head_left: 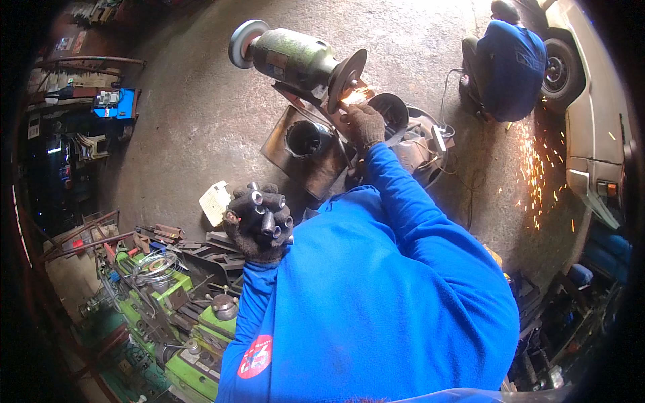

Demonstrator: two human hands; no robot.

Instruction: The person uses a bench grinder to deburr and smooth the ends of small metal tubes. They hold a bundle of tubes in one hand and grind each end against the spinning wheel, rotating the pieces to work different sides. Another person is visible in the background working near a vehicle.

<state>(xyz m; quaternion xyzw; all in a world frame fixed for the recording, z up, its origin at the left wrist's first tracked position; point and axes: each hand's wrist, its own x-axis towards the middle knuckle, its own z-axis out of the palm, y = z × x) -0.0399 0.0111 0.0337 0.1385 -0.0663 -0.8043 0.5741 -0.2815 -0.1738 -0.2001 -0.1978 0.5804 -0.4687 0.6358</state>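
My left hand [250, 243], in a dark work glove, is closed round a bunch of several short metal tubes [269, 223], their round ends showing. My right hand [365, 125], gloved in brown, is closed at the edge of the right-hand disc [348, 75] of a green bench grinder [295, 58]. Bright sparks [358, 95] fly between the fingertips and the disc. What the right fingers pinch is small and mostly hidden by glove and glare. At the grinder's other end sits a pale grey wheel [246, 44].
Below the grinder are a metal plate with a dark round opening [306, 139] and a black container [390, 111]. Green machinery [195, 366] and metal scraps stand at lower left. At upper right a person in blue [514, 70] crouches by a vehicle [594, 114], sparks [534, 168] nearby.
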